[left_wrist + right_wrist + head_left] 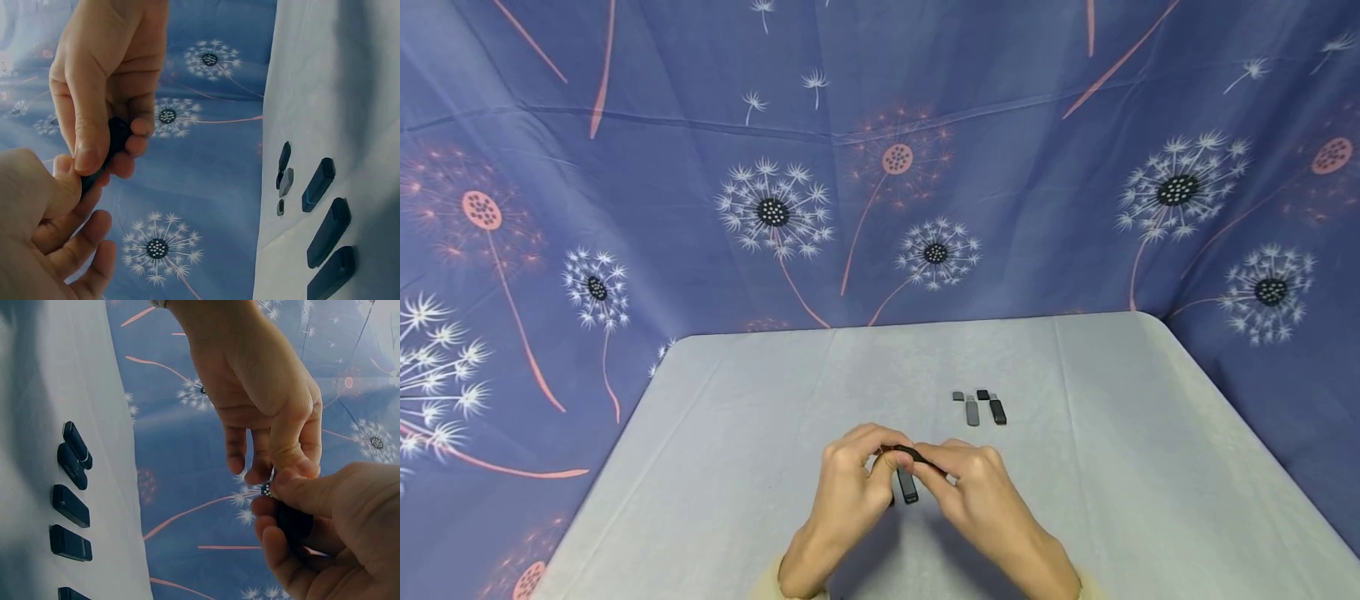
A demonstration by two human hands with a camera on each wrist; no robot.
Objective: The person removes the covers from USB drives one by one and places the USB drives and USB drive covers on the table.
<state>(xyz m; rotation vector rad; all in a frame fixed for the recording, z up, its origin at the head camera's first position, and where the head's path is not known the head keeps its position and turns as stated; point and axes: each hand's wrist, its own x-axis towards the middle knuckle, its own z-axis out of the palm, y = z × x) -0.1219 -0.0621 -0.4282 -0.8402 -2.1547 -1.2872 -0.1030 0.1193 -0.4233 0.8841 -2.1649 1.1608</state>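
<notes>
Over the table, both hands meet at a black USB flash drive (914, 455). My left hand (853, 475) pinches its left end between thumb and fingers. The right hand (988, 492) grips the other end, and the dark body (294, 522) shows between its fingers in the right wrist view. Fingers cover much of the drive, so I cannot tell whether its cap is on. Below the hands lies another dark flash drive (908, 486), partly hidden by them.
Farther back lie an uncapped grey flash drive (972, 411) and an uncapped black one (997, 410), with a grey cap (958, 396) and a black cap (982, 394) near their plugs. Several dark drives lie on the pale table (737, 417) in the wrist views. A patterned blue cloth (865, 83) hangs behind.
</notes>
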